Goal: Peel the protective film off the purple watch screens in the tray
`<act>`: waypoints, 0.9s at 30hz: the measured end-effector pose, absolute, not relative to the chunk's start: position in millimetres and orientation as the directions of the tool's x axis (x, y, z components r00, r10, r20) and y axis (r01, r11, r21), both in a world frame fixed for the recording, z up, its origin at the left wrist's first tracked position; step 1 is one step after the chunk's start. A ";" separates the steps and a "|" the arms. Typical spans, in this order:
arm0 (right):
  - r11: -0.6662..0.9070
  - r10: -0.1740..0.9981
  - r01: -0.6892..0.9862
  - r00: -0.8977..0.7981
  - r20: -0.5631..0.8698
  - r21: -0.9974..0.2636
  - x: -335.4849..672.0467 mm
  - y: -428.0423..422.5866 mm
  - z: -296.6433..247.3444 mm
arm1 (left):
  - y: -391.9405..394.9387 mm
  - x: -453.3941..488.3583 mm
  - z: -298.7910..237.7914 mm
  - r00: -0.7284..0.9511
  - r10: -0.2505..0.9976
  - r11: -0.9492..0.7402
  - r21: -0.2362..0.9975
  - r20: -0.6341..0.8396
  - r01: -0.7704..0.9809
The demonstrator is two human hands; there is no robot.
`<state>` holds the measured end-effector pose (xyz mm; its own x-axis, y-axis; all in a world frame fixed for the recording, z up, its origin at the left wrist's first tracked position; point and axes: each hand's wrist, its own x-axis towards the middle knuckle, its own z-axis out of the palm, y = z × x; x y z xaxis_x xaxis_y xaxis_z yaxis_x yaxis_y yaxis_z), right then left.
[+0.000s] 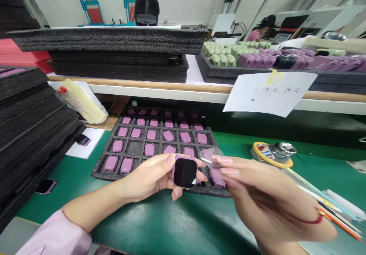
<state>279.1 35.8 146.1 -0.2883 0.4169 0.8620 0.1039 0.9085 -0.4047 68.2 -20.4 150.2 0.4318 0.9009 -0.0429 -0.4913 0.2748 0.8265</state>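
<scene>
My left hand (148,176) is closed around a purple smartwatch body (185,171), its black screen facing me. My right hand (257,197) is just to the right of it, fingers pinched on a clear protective film (210,156) that hangs above the watch's right edge. Both hands hover over the near edge of a black foam tray (134,147), whose pockets hold several purple watch bodies (151,134).
Stacked black foam trays (25,121) rise at the left and on the shelf (114,45). Trays of green and purple watch bodies (257,58) sit at the upper right behind a paper label (268,92). A tape roll (271,155) and tools lie at the right. Another person sits beyond.
</scene>
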 end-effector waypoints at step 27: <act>0.890 0.419 0.113 -0.586 0.694 -0.442 254.6 28.7 148.1 | -18.4 72.8 139.8 0.326 0.944 0.168 0.921 -0.047 -0.352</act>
<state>254.6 28.7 148.1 -0.5857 0.4195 0.6935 0.1132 0.8896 -0.4424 72.8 -18.4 139.8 0.3259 0.9442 -0.0475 -0.3517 0.1677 0.9210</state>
